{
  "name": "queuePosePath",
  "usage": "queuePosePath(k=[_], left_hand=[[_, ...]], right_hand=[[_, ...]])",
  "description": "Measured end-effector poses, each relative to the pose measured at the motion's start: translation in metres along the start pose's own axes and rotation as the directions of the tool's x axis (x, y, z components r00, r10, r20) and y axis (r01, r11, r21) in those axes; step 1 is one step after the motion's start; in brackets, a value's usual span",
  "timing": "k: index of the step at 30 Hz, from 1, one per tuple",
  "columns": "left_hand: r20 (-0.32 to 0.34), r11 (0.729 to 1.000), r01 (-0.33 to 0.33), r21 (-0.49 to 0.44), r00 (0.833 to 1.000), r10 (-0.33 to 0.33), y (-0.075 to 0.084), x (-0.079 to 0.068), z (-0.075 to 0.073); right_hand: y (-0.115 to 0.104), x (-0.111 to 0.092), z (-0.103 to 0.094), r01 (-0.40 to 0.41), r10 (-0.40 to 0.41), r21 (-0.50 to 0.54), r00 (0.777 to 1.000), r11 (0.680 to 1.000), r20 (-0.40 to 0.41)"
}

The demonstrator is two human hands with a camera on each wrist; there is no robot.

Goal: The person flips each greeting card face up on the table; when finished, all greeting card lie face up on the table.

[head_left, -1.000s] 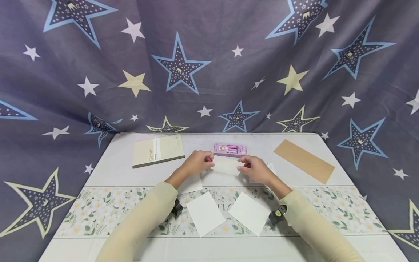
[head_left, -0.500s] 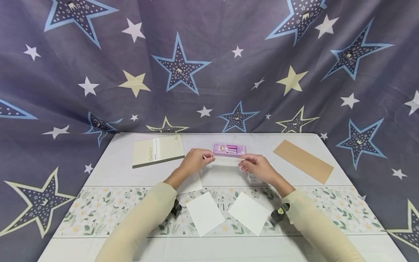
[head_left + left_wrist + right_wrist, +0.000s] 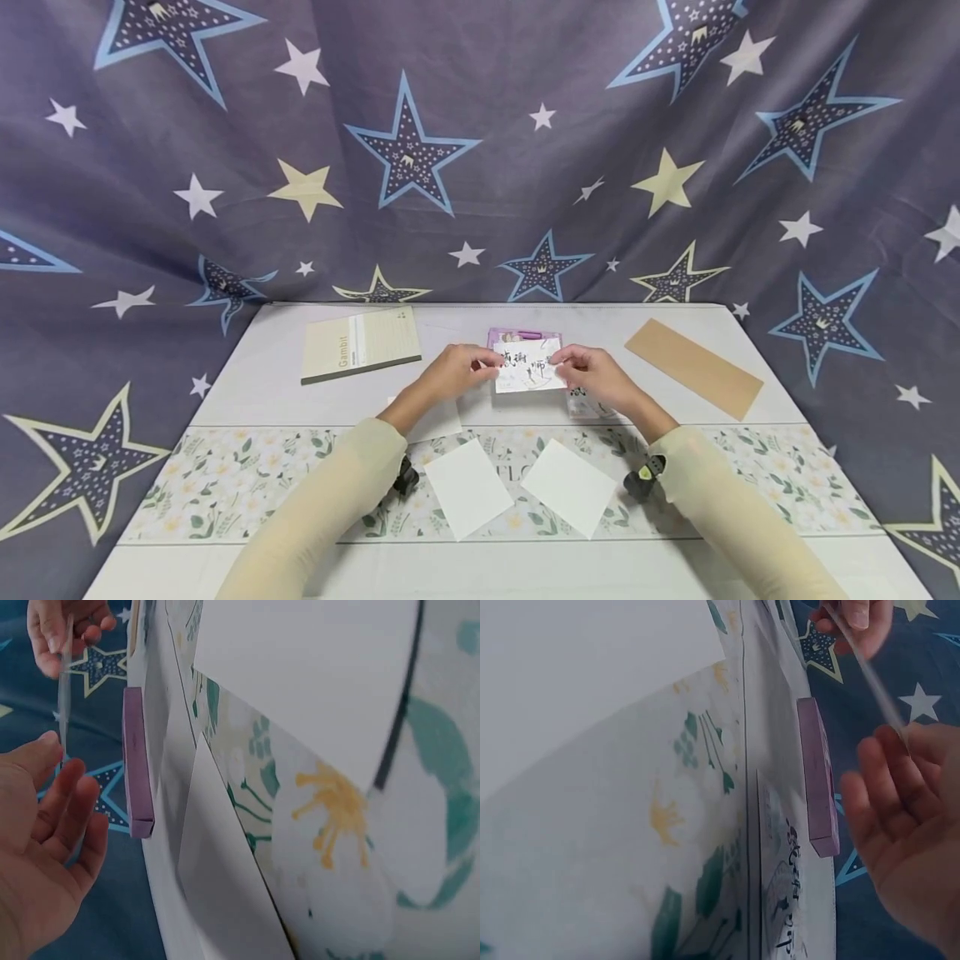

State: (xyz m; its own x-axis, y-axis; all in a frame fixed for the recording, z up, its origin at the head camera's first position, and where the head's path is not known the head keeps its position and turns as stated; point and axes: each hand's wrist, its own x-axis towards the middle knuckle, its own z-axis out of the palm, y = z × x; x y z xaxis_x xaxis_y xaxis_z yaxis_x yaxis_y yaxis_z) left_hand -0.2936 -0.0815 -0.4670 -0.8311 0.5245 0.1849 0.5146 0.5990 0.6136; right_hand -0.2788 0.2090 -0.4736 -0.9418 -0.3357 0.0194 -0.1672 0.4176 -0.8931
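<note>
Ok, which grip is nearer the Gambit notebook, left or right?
Left. The left grip is to the right of the Gambit notebook, pinching the left side of the card; the right grip pinches its right side, farther from the notebook.

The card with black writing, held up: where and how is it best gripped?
Probably pinched at its left and right edges, coming from both sides: the card is thin, flat and raised off the table, leaving those edges reachable. The left hand and right hand pinch it there.
</note>
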Motion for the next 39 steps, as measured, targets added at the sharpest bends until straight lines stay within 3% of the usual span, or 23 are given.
queuePosePath(k=[6,17,26,39], left_hand=[[0.065,0.999,-0.002,0.039,0.998,-0.001,-0.001,0.001,0.000],[0.211,0.989,0.002,0.150,0.977,-0.034,-0.001,0.000,0.011],[0.260,0.963,0.051,0.264,0.958,-0.122,0.002,-0.003,0.022],[0.277,0.939,0.053,0.341,0.948,-0.154,0.005,0.000,0.025]], right_hand=[[0.001,0.004,0.000,0.089,-0.083,-0.124,0.995,0.988,0.057],[0.004,0.005,0.000,0.148,-0.048,-0.382,0.965,0.912,0.259],[0.008,0.005,0.006,0.159,-0.011,-0.475,0.954,0.866,0.300],[0.013,0.006,0.012,0.141,0.022,-0.525,0.956,0.840,0.293]])
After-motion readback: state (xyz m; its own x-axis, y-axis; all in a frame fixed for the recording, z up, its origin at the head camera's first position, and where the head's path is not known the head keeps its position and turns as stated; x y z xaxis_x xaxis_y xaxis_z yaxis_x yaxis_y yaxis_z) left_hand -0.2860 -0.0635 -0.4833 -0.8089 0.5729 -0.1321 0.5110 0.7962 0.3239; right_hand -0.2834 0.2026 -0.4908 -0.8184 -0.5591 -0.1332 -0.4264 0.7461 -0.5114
